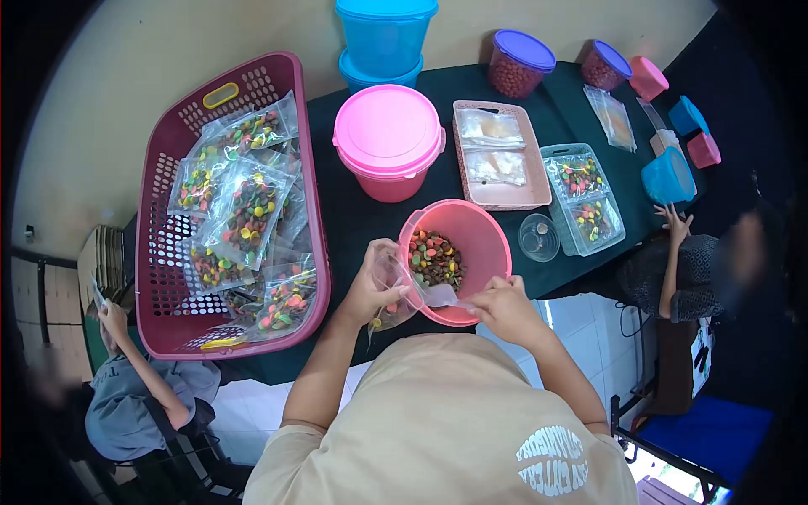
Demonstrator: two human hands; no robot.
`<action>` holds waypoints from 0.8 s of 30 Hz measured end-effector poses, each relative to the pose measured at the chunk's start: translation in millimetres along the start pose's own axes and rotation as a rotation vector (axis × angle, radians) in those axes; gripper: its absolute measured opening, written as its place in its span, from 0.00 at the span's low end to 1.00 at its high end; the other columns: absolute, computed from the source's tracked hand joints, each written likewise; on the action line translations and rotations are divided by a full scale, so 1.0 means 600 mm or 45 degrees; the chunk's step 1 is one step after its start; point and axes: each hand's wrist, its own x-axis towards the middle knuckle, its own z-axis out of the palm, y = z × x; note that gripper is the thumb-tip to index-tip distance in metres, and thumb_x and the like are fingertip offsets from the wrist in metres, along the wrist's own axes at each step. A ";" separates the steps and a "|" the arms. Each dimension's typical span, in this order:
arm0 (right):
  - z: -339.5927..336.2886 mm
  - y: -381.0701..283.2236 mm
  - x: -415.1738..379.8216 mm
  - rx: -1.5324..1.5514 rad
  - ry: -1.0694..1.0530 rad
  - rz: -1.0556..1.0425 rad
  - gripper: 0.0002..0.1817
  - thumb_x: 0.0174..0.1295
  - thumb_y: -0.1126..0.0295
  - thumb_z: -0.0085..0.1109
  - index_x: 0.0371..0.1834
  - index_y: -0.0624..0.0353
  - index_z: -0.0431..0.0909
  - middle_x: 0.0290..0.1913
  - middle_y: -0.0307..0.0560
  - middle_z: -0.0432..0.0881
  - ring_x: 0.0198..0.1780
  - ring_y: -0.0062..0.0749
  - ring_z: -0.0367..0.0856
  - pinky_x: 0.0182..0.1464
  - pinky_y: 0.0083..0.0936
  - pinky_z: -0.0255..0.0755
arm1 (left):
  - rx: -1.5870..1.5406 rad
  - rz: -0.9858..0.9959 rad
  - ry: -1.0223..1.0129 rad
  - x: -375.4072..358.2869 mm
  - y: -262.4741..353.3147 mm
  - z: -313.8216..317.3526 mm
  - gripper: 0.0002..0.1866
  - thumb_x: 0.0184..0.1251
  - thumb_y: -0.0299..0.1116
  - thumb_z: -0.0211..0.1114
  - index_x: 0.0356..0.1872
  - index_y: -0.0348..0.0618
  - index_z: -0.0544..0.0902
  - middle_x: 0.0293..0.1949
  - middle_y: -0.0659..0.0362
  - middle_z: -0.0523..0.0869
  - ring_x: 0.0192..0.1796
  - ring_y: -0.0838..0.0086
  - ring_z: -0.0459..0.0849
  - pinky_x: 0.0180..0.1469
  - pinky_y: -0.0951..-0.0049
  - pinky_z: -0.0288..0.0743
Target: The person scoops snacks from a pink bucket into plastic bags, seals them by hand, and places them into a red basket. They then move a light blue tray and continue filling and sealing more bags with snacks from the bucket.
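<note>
My left hand grips a clear plastic bag by its top, with a few colourful button-shaped candies low in it. My right hand is closed round the handle of a small whitish scoop, whose tip overlaps the bag's mouth. Both hands are over the near rim of an open pink bucket. Inside it lies a heap of brown, red, green and yellow candies.
On the left stands a maroon basket of filled candy bags. Behind the bucket are a lidded pink tub, a pale pink tray, a clear tray and a round clear container. People sit at both sides.
</note>
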 end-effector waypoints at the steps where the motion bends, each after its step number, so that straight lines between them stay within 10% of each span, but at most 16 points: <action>1: -0.009 0.004 -0.004 0.001 0.057 0.019 0.09 0.60 0.66 0.58 0.40 0.49 0.85 0.38 0.36 0.85 0.43 0.32 0.73 0.51 0.39 0.56 | 0.098 0.028 -0.022 -0.002 0.000 0.002 0.35 0.46 0.22 0.70 0.56 0.47 0.61 0.47 0.57 0.70 0.50 0.75 0.73 0.41 0.80 0.75; 7: 0.021 0.047 0.018 -0.080 0.577 0.009 0.09 0.57 0.68 0.59 0.40 0.52 0.84 0.34 0.40 0.84 0.42 0.31 0.73 0.49 0.35 0.56 | 0.385 0.087 -0.032 -0.008 -0.001 0.024 0.39 0.39 0.27 0.74 0.56 0.46 0.62 0.47 0.58 0.70 0.54 0.72 0.68 0.60 0.68 0.59; 19: 0.026 0.068 -0.001 0.446 0.084 0.001 0.11 0.53 0.65 0.59 0.35 0.59 0.79 0.29 0.49 0.78 0.40 0.42 0.77 0.47 0.41 0.62 | 0.649 -0.003 0.131 -0.011 0.008 0.130 0.42 0.37 0.33 0.75 0.58 0.45 0.64 0.48 0.59 0.69 0.51 0.72 0.68 0.56 0.69 0.62; 24: 0.063 0.129 0.035 1.262 -0.075 0.167 0.08 0.58 0.68 0.59 0.36 0.60 0.75 0.32 0.46 0.80 0.36 0.30 0.80 0.42 0.26 0.71 | 0.726 -0.055 0.192 -0.009 0.003 0.167 0.42 0.35 0.34 0.76 0.57 0.46 0.64 0.46 0.59 0.69 0.48 0.72 0.70 0.52 0.70 0.65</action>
